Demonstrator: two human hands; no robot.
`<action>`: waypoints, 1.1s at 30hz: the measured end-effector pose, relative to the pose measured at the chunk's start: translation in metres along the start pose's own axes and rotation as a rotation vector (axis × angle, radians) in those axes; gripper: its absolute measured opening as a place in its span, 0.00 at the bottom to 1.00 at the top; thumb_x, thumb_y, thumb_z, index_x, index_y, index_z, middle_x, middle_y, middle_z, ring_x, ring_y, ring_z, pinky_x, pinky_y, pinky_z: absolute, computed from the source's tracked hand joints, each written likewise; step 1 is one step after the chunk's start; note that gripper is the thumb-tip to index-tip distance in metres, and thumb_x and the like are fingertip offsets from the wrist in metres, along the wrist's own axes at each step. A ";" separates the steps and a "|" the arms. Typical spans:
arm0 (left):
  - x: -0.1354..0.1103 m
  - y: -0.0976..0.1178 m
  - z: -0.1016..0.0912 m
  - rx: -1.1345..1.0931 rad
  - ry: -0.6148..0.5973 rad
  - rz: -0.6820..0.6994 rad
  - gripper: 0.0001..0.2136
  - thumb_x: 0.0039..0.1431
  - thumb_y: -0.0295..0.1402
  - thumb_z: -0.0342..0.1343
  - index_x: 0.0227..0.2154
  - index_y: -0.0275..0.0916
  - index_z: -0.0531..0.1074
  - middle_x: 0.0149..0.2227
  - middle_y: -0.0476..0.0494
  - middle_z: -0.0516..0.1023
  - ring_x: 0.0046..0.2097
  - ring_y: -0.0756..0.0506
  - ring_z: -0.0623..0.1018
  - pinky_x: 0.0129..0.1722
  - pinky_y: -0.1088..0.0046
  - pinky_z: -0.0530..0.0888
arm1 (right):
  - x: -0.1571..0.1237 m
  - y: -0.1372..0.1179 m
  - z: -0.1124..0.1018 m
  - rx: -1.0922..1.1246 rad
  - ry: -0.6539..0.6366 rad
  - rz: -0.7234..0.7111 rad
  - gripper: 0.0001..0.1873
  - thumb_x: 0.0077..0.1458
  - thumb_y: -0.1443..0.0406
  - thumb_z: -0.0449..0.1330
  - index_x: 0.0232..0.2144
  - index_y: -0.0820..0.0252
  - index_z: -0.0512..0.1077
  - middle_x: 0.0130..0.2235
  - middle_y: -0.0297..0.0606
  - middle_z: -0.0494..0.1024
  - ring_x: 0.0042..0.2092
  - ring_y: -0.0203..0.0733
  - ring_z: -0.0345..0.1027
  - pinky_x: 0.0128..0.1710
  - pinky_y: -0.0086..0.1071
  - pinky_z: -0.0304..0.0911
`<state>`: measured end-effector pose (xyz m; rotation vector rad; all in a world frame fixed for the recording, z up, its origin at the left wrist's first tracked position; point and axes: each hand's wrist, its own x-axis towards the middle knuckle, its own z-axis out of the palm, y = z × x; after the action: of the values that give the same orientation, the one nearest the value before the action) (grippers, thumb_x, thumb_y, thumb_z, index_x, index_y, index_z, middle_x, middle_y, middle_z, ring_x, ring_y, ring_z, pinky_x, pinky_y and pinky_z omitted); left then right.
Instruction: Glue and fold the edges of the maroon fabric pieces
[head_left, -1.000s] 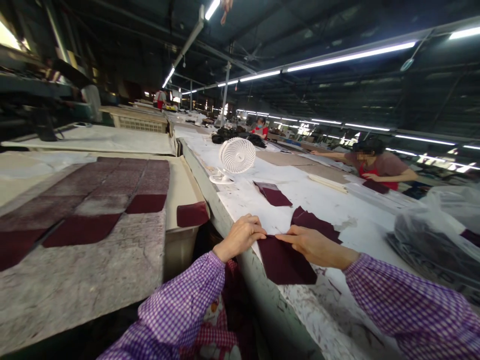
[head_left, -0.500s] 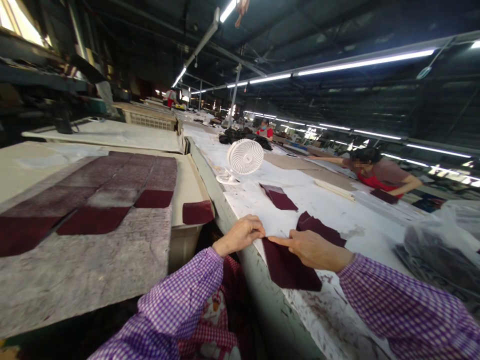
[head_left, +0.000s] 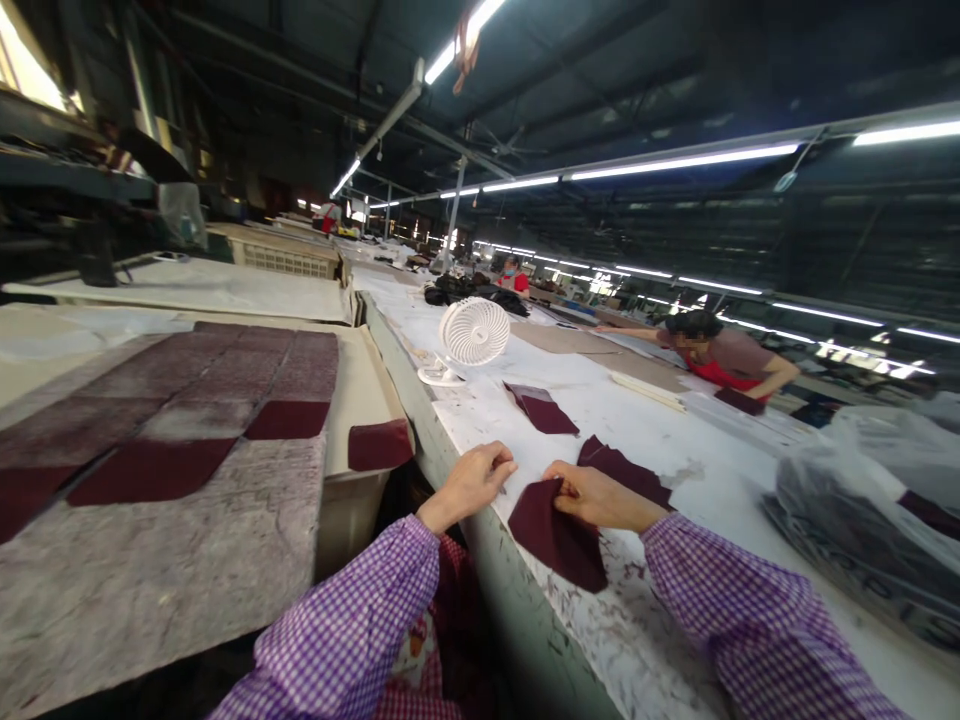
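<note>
A maroon piece of cloth or leather [head_left: 555,535] is lifted and bent at the table's near edge. My right hand [head_left: 596,497] is closed on its upper edge, thumb and fingers pinching it. To the left of that piece, my left hand [head_left: 469,485] hovers over the table edge with curled fingers pressed together; anything between the fingertips is too small to make out. Beyond my right hand lie overlapping maroon pieces [head_left: 626,470]. Farther up the white tabletop is another maroon piece [head_left: 546,412].
A white clip-on fan [head_left: 474,332] stands on the table's left edge. Maroon pieces [head_left: 157,470] cover a board [head_left: 202,570] at left, with one piece [head_left: 379,445] beside it. A plastic bag [head_left: 862,500] sits at right. A co-worker [head_left: 727,355] leans over the far side.
My left hand has come away from the maroon piece's edge. My right hand has gone from pointing along that edge to gripping it, and the piece is now raised and bent.
</note>
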<state>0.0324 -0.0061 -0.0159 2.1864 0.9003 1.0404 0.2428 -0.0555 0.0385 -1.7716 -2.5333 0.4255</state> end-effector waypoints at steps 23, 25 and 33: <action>0.008 -0.003 0.012 0.153 0.016 -0.052 0.05 0.58 0.30 0.47 0.34 0.38 0.68 0.31 0.45 0.75 0.37 0.45 0.73 0.36 0.70 0.67 | -0.019 0.144 -0.081 0.001 0.084 0.388 0.15 0.38 0.71 0.51 0.29 0.61 0.74 0.27 0.35 0.75 0.32 0.41 0.67 0.32 0.31 0.61; 0.017 -0.001 0.014 0.236 -0.017 -0.077 0.07 0.59 0.30 0.46 0.34 0.38 0.69 0.33 0.44 0.76 0.37 0.44 0.75 0.36 0.70 0.67 | -0.015 0.150 -0.074 -0.002 0.076 0.354 0.21 0.38 0.73 0.51 0.35 0.58 0.76 0.32 0.35 0.77 0.36 0.42 0.68 0.37 0.32 0.62; 0.032 0.007 0.024 0.477 -0.082 -0.094 0.10 0.62 0.33 0.43 0.35 0.38 0.69 0.36 0.43 0.76 0.38 0.43 0.76 0.36 0.68 0.67 | -0.003 0.176 -0.060 0.015 0.092 0.360 0.39 0.40 0.75 0.53 0.58 0.57 0.60 0.48 0.40 0.74 0.40 0.41 0.72 0.43 0.35 0.66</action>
<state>0.0693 0.0093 -0.0094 2.5155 1.3045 0.7372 0.4157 0.0098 0.0555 -2.1904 -2.1456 0.3585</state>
